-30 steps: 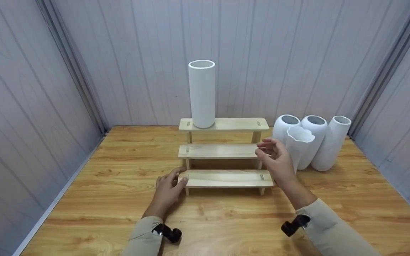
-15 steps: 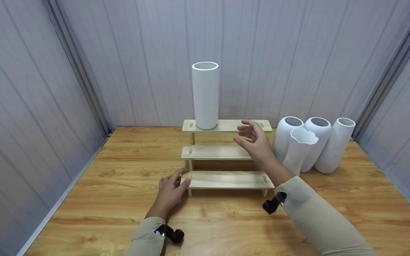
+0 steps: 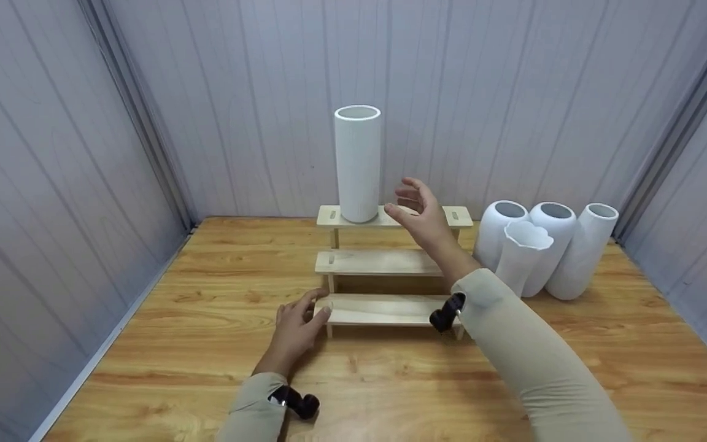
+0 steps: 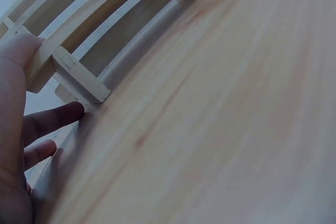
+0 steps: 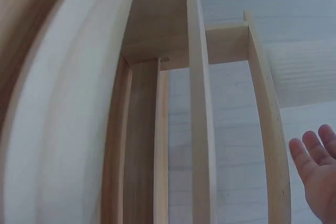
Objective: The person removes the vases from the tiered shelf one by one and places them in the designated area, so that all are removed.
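A tall white cylindrical vase (image 3: pixel 358 169) stands upright toward the left end of the top step of a three-tier wooden display stand (image 3: pixel 384 263). My left hand (image 3: pixel 295 328) holds the left end of the lowest step, thumb over its top and index finger at its back edge. In the left wrist view, the thumb (image 4: pixel 23 48) lies against the step while other fingers reach down near the stand's leg. My right hand (image 3: pixel 421 215) hovers at the top step, right of the vase and apart from it. Its fingers are loosely bent with nothing between them.
To the right of the stand, several white vases cluster on the wood-grain table (image 3: pixel 206 344). A scalloped-rim vase (image 3: pixel 520 261) is in front, with a narrow-necked vase (image 3: pixel 583 252) rightmost. Pale panel walls (image 3: pixel 255 110) close in the back and sides.
My right hand has moved up and left, from beside the scalloped-rim vase to the top step near the cylindrical vase. My left hand stays at the lowest step. The view shifts slightly.
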### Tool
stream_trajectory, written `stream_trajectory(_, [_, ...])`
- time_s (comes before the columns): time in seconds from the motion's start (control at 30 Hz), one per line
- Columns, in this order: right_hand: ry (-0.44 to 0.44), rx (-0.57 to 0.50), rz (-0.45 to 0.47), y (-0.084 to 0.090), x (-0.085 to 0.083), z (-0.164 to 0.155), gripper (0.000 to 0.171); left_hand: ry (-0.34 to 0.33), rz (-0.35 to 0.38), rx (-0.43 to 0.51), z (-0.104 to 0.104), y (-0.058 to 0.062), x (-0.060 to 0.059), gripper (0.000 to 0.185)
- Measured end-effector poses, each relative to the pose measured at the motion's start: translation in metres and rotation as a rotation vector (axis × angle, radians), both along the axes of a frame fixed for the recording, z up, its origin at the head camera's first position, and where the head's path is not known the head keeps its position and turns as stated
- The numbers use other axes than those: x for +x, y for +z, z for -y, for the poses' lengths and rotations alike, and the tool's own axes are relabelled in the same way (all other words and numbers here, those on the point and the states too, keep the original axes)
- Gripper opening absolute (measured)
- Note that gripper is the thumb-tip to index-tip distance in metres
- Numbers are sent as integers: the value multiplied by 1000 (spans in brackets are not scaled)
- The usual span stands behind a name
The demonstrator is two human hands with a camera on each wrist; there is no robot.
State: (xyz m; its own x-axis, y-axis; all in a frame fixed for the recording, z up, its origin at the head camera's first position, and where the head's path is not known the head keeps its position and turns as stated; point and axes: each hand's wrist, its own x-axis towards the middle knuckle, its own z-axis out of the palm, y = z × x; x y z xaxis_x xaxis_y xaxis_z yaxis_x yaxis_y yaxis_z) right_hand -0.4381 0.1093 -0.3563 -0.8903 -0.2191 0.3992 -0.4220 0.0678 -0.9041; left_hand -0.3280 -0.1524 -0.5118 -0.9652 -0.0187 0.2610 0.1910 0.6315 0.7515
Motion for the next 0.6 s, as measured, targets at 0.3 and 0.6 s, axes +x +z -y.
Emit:
stream_trajectory(0.3, [88, -22, 102, 15, -15, 13, 78, -8, 10, 20, 2, 1, 2, 40])
stream_trajectory(0.6, [98, -21, 130, 12, -30, 39, 88, -10, -16, 14, 3, 3, 5, 40])
